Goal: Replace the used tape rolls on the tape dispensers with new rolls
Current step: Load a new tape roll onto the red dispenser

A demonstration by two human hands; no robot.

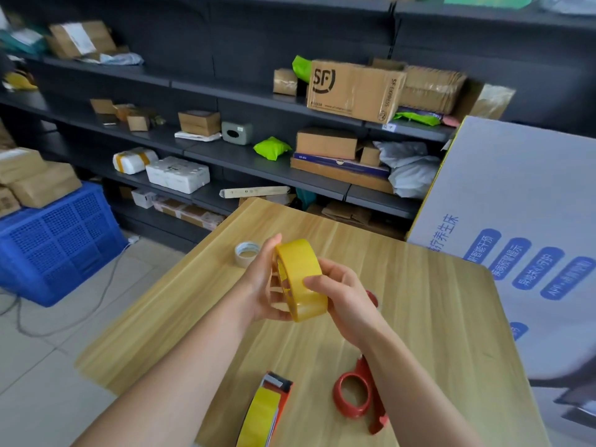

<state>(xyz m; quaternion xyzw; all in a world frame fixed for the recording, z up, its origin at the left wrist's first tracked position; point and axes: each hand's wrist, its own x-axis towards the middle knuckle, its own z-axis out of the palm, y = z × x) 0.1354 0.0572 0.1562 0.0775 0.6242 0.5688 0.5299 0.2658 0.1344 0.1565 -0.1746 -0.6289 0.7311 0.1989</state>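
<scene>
head view: left hand [263, 282] and right hand [345, 298] both grip a yellow tape roll [301, 264]; far cardboard box [353, 91] reads "sf express"

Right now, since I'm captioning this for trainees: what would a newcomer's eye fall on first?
The bright yellow tape roll, held between the left hand and right hand above the wooden table. Then the empty red tape dispenser lying by the right forearm, and a nearly spent roll beyond the left hand.

Dark shelving [264, 162] holding parcels, pale tiled floor [42, 356], wooden table [419, 317].
</scene>
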